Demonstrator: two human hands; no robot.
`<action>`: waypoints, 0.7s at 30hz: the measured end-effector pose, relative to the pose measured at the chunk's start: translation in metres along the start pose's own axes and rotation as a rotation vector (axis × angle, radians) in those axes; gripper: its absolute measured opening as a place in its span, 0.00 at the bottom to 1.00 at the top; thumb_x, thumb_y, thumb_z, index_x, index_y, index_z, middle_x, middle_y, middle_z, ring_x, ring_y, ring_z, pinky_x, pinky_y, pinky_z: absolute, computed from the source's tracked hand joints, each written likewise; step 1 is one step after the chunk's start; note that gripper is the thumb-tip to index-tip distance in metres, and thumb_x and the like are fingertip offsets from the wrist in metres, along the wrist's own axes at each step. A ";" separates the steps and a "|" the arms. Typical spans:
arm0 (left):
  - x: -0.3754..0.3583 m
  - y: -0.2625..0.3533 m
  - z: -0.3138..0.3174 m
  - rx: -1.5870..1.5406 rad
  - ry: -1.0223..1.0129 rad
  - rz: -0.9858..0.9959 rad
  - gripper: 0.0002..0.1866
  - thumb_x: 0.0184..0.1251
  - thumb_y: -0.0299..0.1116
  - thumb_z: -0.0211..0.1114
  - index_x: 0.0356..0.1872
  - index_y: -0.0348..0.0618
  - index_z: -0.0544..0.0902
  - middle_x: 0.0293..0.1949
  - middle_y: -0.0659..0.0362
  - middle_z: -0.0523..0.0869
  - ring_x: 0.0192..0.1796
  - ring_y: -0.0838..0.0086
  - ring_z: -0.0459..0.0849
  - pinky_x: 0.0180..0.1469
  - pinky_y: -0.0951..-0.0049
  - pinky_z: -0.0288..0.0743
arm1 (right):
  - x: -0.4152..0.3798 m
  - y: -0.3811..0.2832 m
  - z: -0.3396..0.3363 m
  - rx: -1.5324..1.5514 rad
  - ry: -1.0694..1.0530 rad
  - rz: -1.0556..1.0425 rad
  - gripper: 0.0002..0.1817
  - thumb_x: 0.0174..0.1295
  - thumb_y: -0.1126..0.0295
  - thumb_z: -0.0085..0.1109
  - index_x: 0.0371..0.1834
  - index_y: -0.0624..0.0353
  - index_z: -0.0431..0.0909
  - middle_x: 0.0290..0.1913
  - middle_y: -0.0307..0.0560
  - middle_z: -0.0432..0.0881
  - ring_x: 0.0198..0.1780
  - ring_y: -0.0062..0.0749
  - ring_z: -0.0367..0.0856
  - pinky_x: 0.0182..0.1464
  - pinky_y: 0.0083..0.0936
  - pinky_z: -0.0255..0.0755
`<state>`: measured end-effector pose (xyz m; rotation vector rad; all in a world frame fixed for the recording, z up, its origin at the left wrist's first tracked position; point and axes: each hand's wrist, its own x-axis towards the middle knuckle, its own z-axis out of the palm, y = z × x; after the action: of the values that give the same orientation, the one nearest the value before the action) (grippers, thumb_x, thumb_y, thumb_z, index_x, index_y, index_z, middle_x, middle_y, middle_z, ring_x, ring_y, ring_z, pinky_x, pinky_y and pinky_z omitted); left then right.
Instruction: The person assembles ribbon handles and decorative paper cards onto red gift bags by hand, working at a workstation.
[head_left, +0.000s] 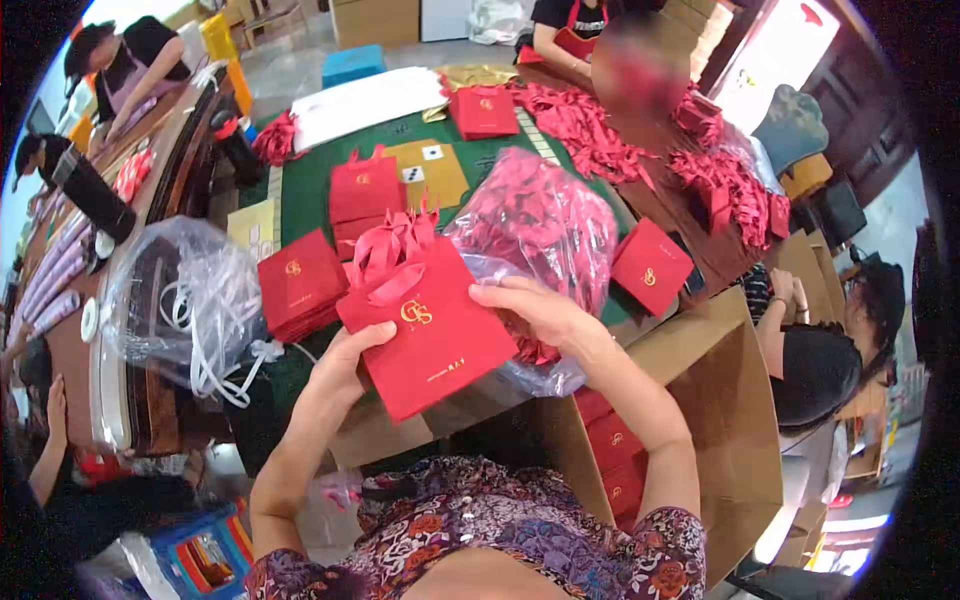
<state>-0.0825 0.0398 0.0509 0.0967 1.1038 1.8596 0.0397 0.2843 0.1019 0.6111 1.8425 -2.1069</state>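
Between my two hands I hold a red paper gift bag (pixel 440 335) with a gold logo and red ribbon handles, tilted over the table's near edge. My left hand (pixel 350 355) grips its left side, thumb on the front. My right hand (pixel 535 310) grips the upper right side, thumb also in front; the other fingers are mostly hidden. Ribbon loops (pixel 395 245) stick up at its top. Left of it lies a stack of red bags (pixel 300 285). Behind stands another group of red bags (pixel 366 190). A clear plastic sack (pixel 550 215) of red ribbons lies beyond my right hand.
An open cardboard box (pixel 720 400) with red bags stands at my right. Clear plastic with white straps (pixel 180 300) lies left. Another red bag (pixel 652 268) lies on the table's right side. Loose red ribbons (pixel 580 130) cover the far right. Other people work around the tables.
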 end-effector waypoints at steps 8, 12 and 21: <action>0.072 0.050 0.051 0.099 -0.070 -0.133 0.25 0.64 0.30 0.70 0.62 0.37 0.75 0.56 0.51 0.85 0.57 0.63 0.85 0.64 0.58 0.79 | 0.034 -0.035 -0.039 0.201 0.100 -0.035 0.26 0.68 0.55 0.64 0.59 0.65 0.78 0.55 0.49 0.86 0.51 0.30 0.86 0.57 0.27 0.77; 0.130 0.072 0.069 0.118 -0.092 -0.111 0.22 0.66 0.29 0.68 0.59 0.32 0.77 0.56 0.48 0.86 0.56 0.59 0.86 0.63 0.56 0.80 | 0.056 -0.055 -0.080 0.242 0.096 -0.125 0.27 0.67 0.57 0.65 0.61 0.67 0.77 0.56 0.53 0.85 0.51 0.35 0.87 0.57 0.29 0.81; 0.253 0.101 0.125 0.139 -0.256 -0.201 0.24 0.64 0.28 0.69 0.60 0.34 0.77 0.57 0.48 0.85 0.57 0.60 0.86 0.64 0.56 0.80 | 0.098 -0.080 -0.170 0.237 0.385 -0.315 0.18 0.65 0.64 0.65 0.50 0.68 0.82 0.46 0.51 0.88 0.43 0.34 0.88 0.48 0.30 0.82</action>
<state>-0.2311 0.2939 0.1057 0.2851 1.0229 1.5432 -0.0609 0.4704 0.1076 0.8862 2.0085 -2.5905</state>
